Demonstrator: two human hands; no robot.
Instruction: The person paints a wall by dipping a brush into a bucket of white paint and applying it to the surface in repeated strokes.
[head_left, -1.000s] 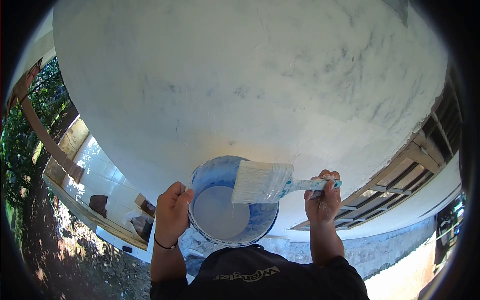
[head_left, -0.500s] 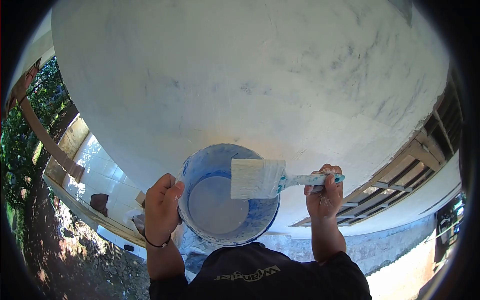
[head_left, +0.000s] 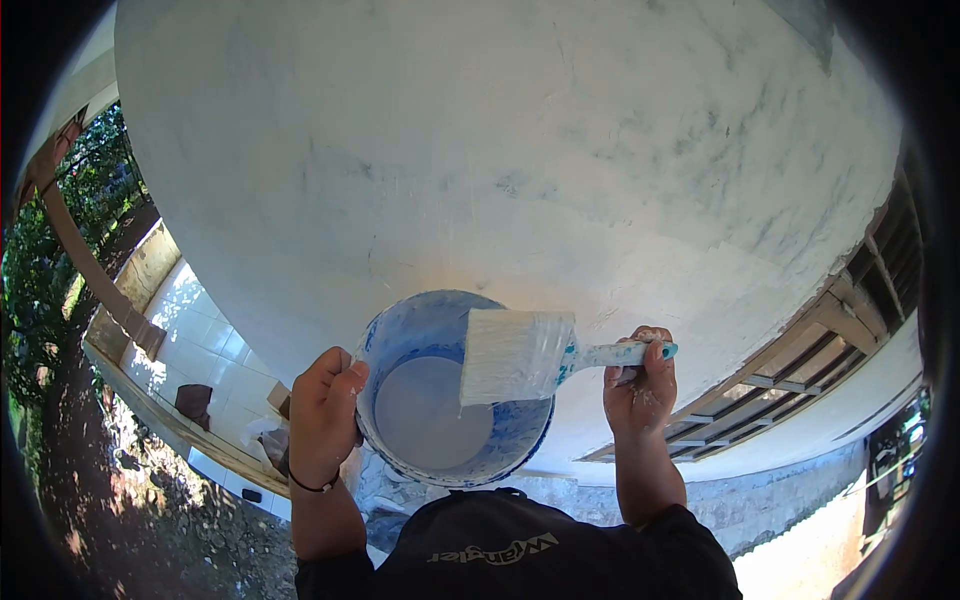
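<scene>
One white-coated brush (head_left: 515, 355) hangs over a bucket (head_left: 525, 430) of whitish liquid (head_left: 430, 420).
The right hand (head_left: 640, 385), at the bucket's three o'clock, pinches its handle, bristles towards nine; the left hand (head_left: 325, 405) grips the nine o'clock rim. Behind, the wall (head_left: 450, 150) looks largely whitened, dark smudges showing towards two o'clock.
</scene>
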